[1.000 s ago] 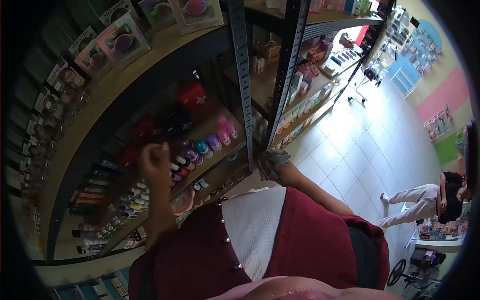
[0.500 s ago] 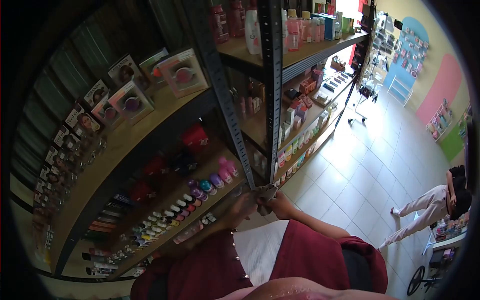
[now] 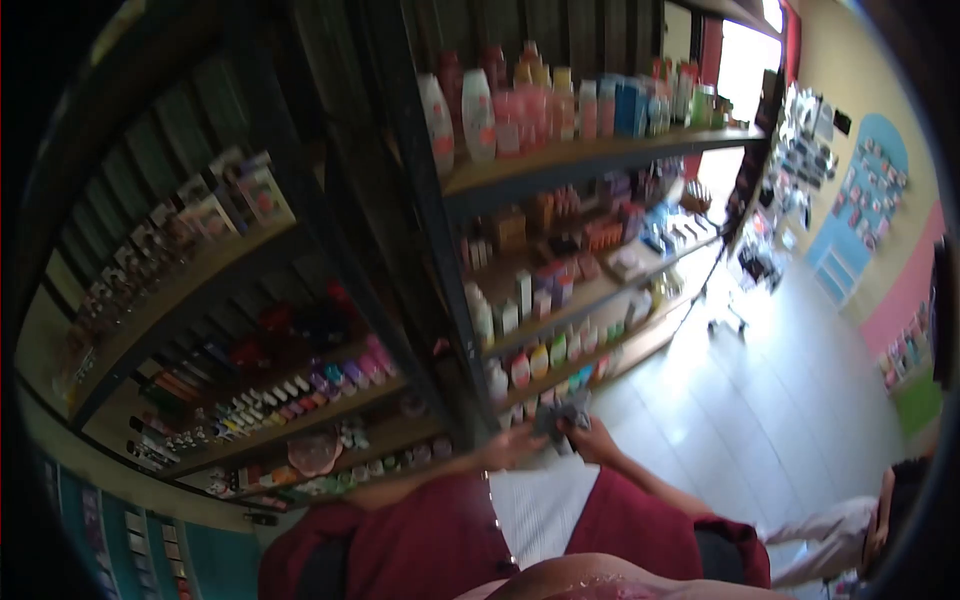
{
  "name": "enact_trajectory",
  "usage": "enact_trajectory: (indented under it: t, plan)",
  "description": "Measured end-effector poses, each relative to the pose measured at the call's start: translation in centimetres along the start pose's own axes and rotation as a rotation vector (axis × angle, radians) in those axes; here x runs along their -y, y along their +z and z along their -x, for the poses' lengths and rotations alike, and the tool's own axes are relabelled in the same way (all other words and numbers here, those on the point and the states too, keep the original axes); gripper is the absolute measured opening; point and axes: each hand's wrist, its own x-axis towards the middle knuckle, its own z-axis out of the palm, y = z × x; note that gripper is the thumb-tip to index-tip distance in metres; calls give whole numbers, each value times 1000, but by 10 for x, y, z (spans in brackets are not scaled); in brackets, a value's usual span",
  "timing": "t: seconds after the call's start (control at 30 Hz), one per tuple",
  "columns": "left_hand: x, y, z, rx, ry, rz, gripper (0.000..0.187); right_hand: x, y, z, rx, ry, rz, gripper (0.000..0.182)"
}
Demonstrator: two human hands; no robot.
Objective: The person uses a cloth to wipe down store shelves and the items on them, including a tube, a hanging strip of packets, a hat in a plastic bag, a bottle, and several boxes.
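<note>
A crumpled grey cloth (image 3: 563,415) is bunched up in front of my waist, close to the dark metal posts of the shelving. My left hand (image 3: 517,443) grips it from the left side, fingers somewhat blurred. On the other side, my right hand (image 3: 585,432) is closed around its right end. Beyond the cloth, bottles (image 3: 560,350) stand on a lower shelf of the right-hand unit.
The right-hand unit's wooden top shelf (image 3: 600,160) bears pink bottles (image 3: 525,120); boxes fill the level below. To the left, another unit holds nail polish bottles (image 3: 270,402) and boxed items (image 3: 265,195). A person (image 3: 840,530) stands at right on the tiled floor (image 3: 690,420).
My view has swung right and moved along the shelving, showing more of the right-hand unit. Both hands still hold the cloth. The other person now appears lower, at the frame's edge.
</note>
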Motion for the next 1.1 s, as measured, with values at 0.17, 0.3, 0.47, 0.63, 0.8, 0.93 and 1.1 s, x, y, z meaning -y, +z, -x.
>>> enact_trajectory:
  t: [0.17, 0.3, 0.47, 0.63, 0.8, 0.93, 1.1]
  plan:
    - [-46, 73, -14, -166, -117, -37, 47, -28, -40, -9, 38, -95, 37, 32]
    - [-70, 103, -12, -346, -176, 220, 39, 10, -37, -5, 111, -480, 530, 53]
    - [-70, 95, -17, -402, 84, 331, 33, 47, -30, -25, 343, -574, 659, 65]
    - [-75, 68, -10, -275, 233, 670, 32, 72, -35, -50, 595, -577, 599, 76]
    - [-63, 18, -22, -248, 197, 715, 35, 93, -45, -99, 721, -885, 577, 58]
    - [-73, -11, -49, -547, 248, 99, 36, 100, -52, -136, 655, -801, 629, 47]
    - [-83, -42, -77, -518, 666, -1113, 38, 84, -70, -172, 521, -742, 307, 50]
